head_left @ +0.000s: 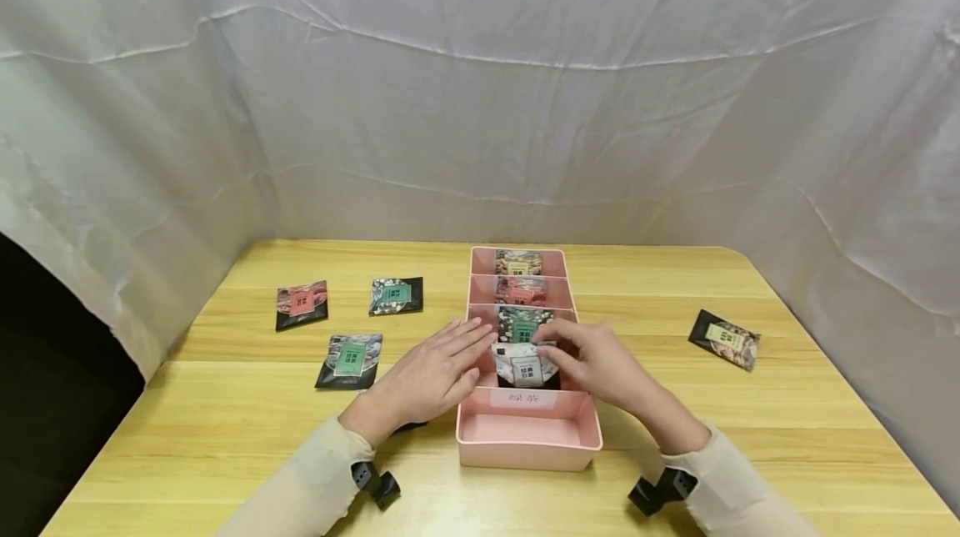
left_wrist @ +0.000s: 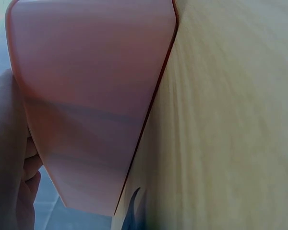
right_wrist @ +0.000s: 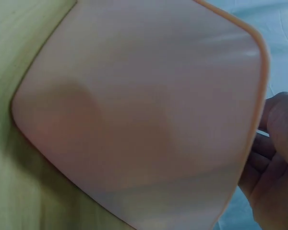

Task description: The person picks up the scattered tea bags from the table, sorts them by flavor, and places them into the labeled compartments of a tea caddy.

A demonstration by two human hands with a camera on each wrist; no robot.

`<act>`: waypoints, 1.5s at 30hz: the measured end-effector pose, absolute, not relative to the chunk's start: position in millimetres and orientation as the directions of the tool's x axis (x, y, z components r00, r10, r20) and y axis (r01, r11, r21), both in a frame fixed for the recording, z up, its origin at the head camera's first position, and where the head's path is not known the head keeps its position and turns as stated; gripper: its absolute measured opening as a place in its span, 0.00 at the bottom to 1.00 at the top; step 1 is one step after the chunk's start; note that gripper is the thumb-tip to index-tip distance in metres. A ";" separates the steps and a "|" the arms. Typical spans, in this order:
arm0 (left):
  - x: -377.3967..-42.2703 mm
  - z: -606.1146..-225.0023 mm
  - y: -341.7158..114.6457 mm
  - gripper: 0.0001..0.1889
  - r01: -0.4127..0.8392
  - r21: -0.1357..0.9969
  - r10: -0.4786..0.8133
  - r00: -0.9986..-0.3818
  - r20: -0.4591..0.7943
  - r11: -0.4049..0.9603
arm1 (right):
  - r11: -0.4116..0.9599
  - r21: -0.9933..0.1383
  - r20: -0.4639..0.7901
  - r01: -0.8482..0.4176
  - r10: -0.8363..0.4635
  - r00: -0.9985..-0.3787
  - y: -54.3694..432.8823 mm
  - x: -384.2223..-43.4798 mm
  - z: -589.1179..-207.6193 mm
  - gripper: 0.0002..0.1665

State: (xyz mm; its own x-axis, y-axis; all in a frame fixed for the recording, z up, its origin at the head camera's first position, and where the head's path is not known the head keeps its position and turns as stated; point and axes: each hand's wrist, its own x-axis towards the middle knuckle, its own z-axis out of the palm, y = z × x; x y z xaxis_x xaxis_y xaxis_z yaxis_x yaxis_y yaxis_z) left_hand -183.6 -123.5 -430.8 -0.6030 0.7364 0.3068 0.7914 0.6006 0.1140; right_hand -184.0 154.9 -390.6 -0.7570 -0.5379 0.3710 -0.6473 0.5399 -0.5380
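A long pink divided box (head_left: 528, 457) stands in the middle of the table. My right hand (head_left: 600, 362) pinches the upper right corner of a white-and-black tea packet (head_left: 525, 370), which leans upright in the compartment behind the paper label (head_left: 523, 398). Across the box's left rim lies my left hand (head_left: 431, 374), fingers straight, with their tips beside the packet. Directly behind the white packet is a black packet with a green label (head_left: 525, 324). Both wrist views show mainly the pink outer walls, with part of the left hand (left_wrist: 12, 158) and right hand (right_wrist: 278, 148) at the rim.
Farther compartments hold a red packet (head_left: 521, 290) and a yellow-labelled packet (head_left: 519, 263). On the left of the table lie a red packet (head_left: 302, 304) and two green-labelled packets (head_left: 396, 295); another is mostly under my left forearm. A yellow-labelled packet (head_left: 725, 339) lies on the right.
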 end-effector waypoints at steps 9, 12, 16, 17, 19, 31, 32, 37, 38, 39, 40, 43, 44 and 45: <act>-181.7 -430.3 -123.6 0.28 0.785 0.123 0.730 -0.613 0.302 0.608 | 0.580 -0.504 0.290 -0.640 -0.584 -0.758 148.7 -181.8 -394.9 0.06; -181.3 -430.5 -123.6 0.28 0.783 0.131 0.728 -0.616 0.301 0.608 | 0.603 -0.466 0.293 -0.648 -0.585 -0.756 149.4 -182.1 -394.8 0.06; -181.3 -430.9 -123.6 0.28 0.781 0.144 0.725 -0.620 0.302 0.608 | 0.626 -0.386 0.312 -0.678 -0.603 -0.734 151.6 -183.4 -394.4 0.04; -181.3 -430.9 -123.6 0.28 0.781 0.147 0.724 -0.620 0.302 0.608 | 0.627 -0.365 0.320 -0.688 -0.609 -0.726 152.1 -183.9 -394.3 0.04; -181.5 -431.2 -123.6 0.28 0.779 0.155 0.722 -0.623 0.302 0.608 | 0.632 -0.321 0.340 -0.705 -0.618 -0.709 153.1 -184.3 -393.8 0.04; -182.7 -430.3 -124.3 0.28 0.775 0.142 0.719 -0.627 0.301 0.616 | 0.677 -0.245 0.396 -0.694 -0.583 -0.709 165.0 -189.0 -382.8 0.06; -182.6 -430.2 -124.3 0.28 0.774 0.141 0.719 -0.627 0.300 0.617 | 0.676 -0.256 0.398 -0.690 -0.577 -0.713 167.0 -189.8 -381.6 0.06; -182.5 -430.4 -123.8 0.28 0.775 0.140 0.717 -0.625 0.308 0.616 | 0.684 -0.308 0.421 -0.662 -0.526 -0.739 180.2 -193.6 -374.6 0.07; -182.5 -430.8 -123.6 0.28 0.777 0.142 0.718 -0.624 0.310 0.614 | 0.691 -0.315 0.423 -0.651 -0.512 -0.748 183.4 -194.1 -373.5 0.08; -182.6 -431.1 -123.5 0.28 0.778 0.142 0.719 -0.622 0.309 0.612 | 0.702 -0.316 0.423 -0.638 -0.498 -0.757 186.5 -194.7 -372.7 0.08; -182.7 -431.4 -123.3 0.28 0.779 0.144 0.720 -0.621 0.309 0.610 | 0.711 -0.319 0.423 -0.627 -0.485 -0.765 189.6 -195.1 -372.2 0.08; -183.0 -432.1 -123.1 0.28 0.780 0.144 0.723 -0.620 0.305 0.609 | 0.733 -0.320 0.425 -0.600 -0.455 -0.782 198.2 -195.7 -371.5 0.09; -183.1 -432.2 -123.0 0.28 0.781 0.144 0.723 -0.620 0.304 0.608 | 0.739 -0.321 0.425 -0.592 -0.446 -0.788 201.0 -195.5 -371.4 0.09; -183.1 -432.1 -123.0 0.28 0.780 0.144 0.723 -0.620 0.305 0.609 | 0.744 -0.322 0.424 -0.585 -0.439 -0.792 203.5 -195.6 -371.5 0.10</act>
State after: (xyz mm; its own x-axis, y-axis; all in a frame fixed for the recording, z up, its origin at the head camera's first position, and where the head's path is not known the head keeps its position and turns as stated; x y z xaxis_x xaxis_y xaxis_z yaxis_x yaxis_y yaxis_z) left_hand -183.1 -123.0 -432.1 -0.6201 0.7228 0.3049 0.7803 0.6087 0.1440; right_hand -195.6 203.5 -371.5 -0.7921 -0.4389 0.4242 -0.5850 0.7444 -0.3220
